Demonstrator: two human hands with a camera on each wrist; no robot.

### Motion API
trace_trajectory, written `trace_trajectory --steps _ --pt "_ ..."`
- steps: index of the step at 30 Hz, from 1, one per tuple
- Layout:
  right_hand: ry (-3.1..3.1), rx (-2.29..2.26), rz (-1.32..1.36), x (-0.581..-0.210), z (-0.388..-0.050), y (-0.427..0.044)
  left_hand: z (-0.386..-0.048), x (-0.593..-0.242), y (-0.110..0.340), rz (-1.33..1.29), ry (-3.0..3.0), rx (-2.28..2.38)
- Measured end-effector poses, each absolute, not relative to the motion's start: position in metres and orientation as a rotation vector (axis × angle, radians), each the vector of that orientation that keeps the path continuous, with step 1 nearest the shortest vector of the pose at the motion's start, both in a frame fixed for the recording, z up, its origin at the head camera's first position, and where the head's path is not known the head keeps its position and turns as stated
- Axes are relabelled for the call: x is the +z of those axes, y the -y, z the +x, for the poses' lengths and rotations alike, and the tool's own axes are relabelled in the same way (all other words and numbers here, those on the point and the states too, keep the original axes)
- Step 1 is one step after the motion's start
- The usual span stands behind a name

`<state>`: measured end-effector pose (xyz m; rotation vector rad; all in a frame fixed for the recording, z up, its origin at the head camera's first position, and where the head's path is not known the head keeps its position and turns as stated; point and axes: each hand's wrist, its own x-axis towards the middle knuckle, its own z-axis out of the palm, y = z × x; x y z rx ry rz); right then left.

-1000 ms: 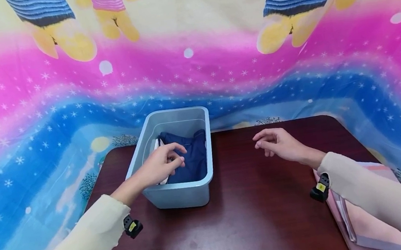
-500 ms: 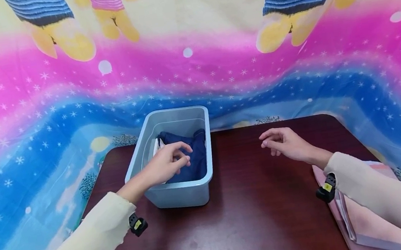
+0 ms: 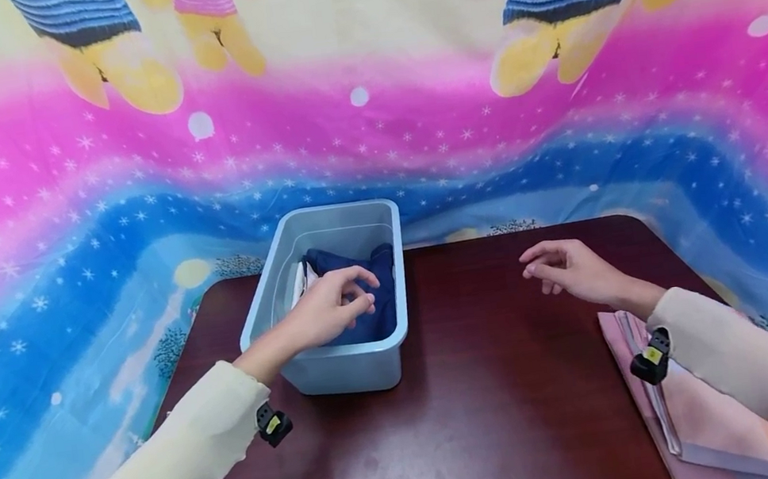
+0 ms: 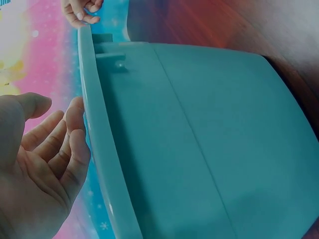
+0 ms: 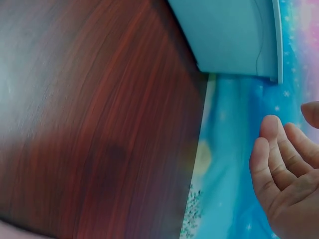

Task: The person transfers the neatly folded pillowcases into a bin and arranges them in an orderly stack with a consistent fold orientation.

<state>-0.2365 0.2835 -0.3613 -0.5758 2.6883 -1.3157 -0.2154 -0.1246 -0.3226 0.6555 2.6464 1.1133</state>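
Observation:
My left hand (image 3: 328, 309) hovers above the light blue plastic bin (image 3: 343, 371), its fingers loosely bent and holding nothing. Inside the bin lies folded dark blue cloth (image 3: 383, 279), with a whitish item (image 3: 300, 283) beside it at the left; the hand partly hides both. In the left wrist view the loose fingers appear beside the bin's rim (image 4: 102, 129). My right hand (image 3: 578, 271) hangs over the right part of the table, relaxed and holding nothing. Nearest to it is a pink folded cloth (image 3: 708, 415), partly under the right forearm.
The dark red-brown wooden table (image 3: 464, 421) has rounded far corners. Behind it and along its sides hangs a colourful printed curtain (image 3: 428, 130). The bin stands at the table's far left, near the curtain.
Both hands have drifted to the right, the right one farther, away from the bin. The bin and the pink cloth have stayed in place.

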Motion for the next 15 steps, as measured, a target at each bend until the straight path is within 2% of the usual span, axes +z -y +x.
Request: trace_trajectory --steps 15 --pt "-2.793 -1.186 -0.507 -0.367 -0.230 -0.327 -0.213 -0.317 0.106 0.727 -2.604 1.105"
